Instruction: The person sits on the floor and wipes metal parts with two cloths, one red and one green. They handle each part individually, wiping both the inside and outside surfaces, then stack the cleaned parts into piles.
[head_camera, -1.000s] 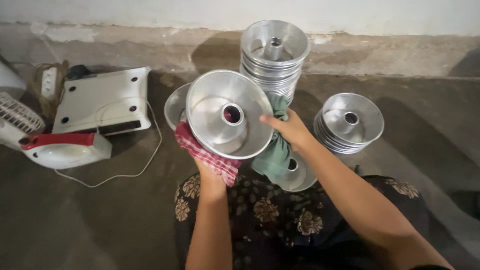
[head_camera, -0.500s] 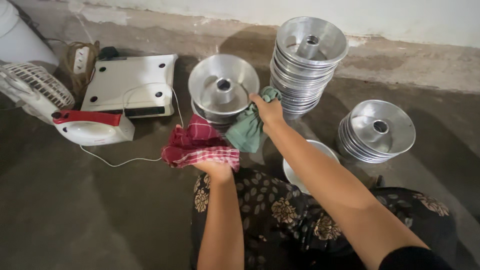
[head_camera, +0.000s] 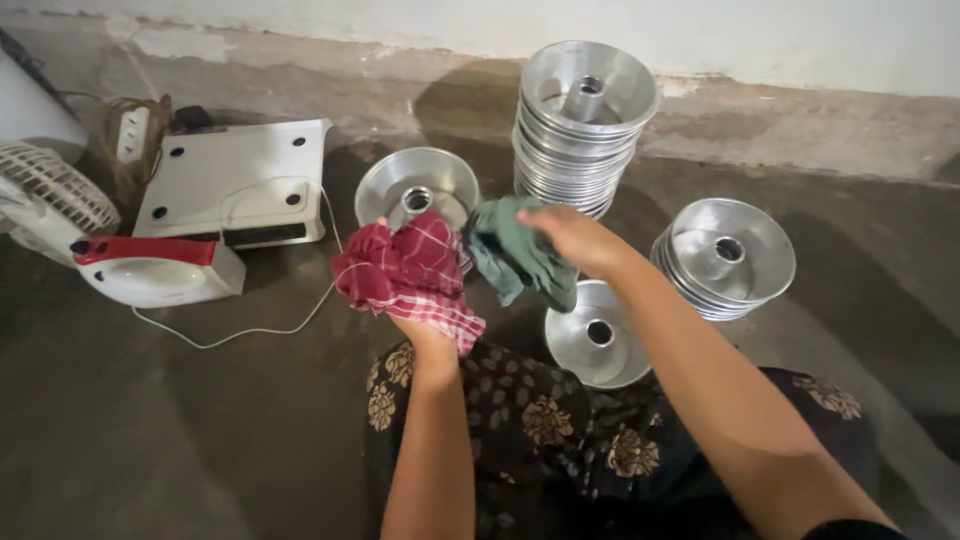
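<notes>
Gripping a red cloth (head_camera: 405, 275), the left hand (head_camera: 425, 325) hovers over bare concrete floor (head_camera: 190, 430) (free room leftward). Right hand (head_camera: 570, 240) clutches a green cloth (head_camera: 515, 260) just before a pan (head_camera: 417, 190); pan stack (head_camera: 585, 125) by the wall (head_camera: 700, 30).

We hold both bare forearms out toward twelve o'clock above our lap. Our left hand (head_camera: 425, 325) is raised, fingers curled closed and mostly hidden under cloth. Our right hand (head_camera: 572, 240), at two o'clock from the left, is palm down, fingers pinched shut.
</notes>
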